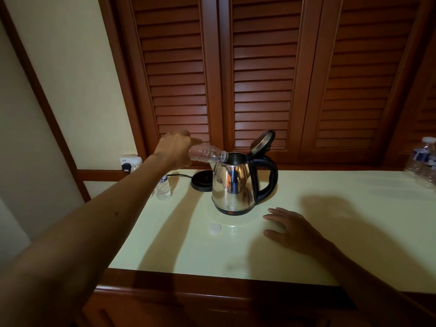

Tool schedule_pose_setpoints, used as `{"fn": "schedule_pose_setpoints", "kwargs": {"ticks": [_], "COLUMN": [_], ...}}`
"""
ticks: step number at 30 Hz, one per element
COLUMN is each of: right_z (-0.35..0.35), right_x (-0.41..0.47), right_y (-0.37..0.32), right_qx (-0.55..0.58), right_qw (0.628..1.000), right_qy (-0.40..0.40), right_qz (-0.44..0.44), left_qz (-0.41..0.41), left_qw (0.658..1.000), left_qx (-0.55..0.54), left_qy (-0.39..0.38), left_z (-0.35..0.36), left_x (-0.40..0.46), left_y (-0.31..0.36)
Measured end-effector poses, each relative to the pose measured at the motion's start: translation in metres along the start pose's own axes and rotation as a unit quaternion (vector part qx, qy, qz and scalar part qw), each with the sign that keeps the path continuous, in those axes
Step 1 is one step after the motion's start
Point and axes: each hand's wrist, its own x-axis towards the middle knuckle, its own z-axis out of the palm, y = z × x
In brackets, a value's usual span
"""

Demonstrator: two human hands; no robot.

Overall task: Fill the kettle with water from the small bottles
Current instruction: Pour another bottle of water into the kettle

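At centre frame I see the steel kettle [233,185] standing on the pale bench [306,232], lid [262,140] tipped back, just beside its black base [200,181]. The left hand [173,149] has its grip curled round a clear small bottle [207,155], tilted with its mouth at the kettle's rim. The right hand [292,228] lies flat and holds nothing at lower right, with a white cap [215,228] below the kettle, an upright bottle [163,187] at left and further bottles [423,159] at the right edge.
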Motion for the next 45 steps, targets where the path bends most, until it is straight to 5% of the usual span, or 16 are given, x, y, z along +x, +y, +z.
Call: {"fn": "schedule_pose_setpoints", "kwargs": {"ticks": [10,15,32,36,45], "right_z": [0.000,0.000,0.001,0.011,0.031], "right_x": [0.000,0.000,0.018,0.030,0.062], "right_y": [0.000,0.000,-0.066,-0.104,-0.145], "right_qx": [-0.006,-0.016,-0.144,-0.041,-0.010], "right_qw": [1.000,1.000,0.986,0.998,0.994], "right_qy": [0.002,-0.004,-0.055,-0.050,-0.097], "right_qz": [-0.006,-0.003,0.061,0.023,-0.054], "left_qz": [-0.045,-0.114,-0.196,-0.204,-0.210], "left_qw": [0.992,0.961,0.734,0.647,0.626], "left_qx": [-0.119,-0.252,-0.643,-0.728,-0.749], "left_qy": [-0.012,-0.016,-0.097,-0.098,-0.059], "left_z": [0.031,0.054,0.144,0.154,0.171], "left_x": [-0.013,-0.024,-0.096,-0.109,-0.115], "left_y": [-0.008,-0.007,0.007,0.001,0.003]}}
